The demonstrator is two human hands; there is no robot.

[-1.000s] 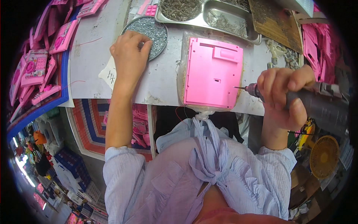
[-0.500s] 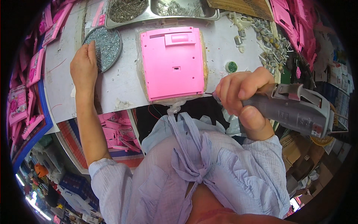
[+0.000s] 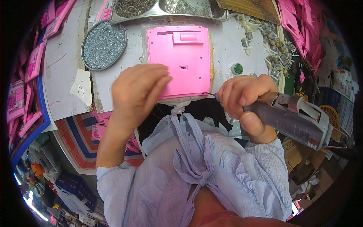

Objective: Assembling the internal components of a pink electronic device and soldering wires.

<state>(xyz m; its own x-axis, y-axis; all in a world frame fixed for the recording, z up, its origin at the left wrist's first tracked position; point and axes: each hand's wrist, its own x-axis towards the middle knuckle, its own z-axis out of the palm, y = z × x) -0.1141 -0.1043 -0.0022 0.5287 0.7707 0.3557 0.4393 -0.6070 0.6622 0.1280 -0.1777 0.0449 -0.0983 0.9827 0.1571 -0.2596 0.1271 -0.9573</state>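
A pink plastic housing (image 3: 170,75) lies flat on a plastic-wrapped pad (image 3: 212,56) in front of me. My left hand (image 3: 138,90) is over its lower left edge, blurred by motion, thumb and fingers drawn together in a pinch. What sits between the fingertips is too small to make out. In my right hand (image 3: 242,94) is a grey electric screwdriver (image 3: 291,119), gripped near its front end. Its thin bit points left at the housing's lower right corner. Left of the housing stands a round dish of small screws (image 3: 104,45).
A metal tray (image 3: 170,15) with small metal parts stands at the back. Loose motors (image 3: 272,41) and white pieces lie at the right, near a small green round container (image 3: 237,69). Pink parts (image 3: 32,72) pile up at the far left. A torn paper scrap (image 3: 82,87) lies on the table.
My left hand has moved from the screw dish rightward and nearer, to the housing. My right hand and the screwdriver have hardly moved; the tool's rear end sits slightly lower.
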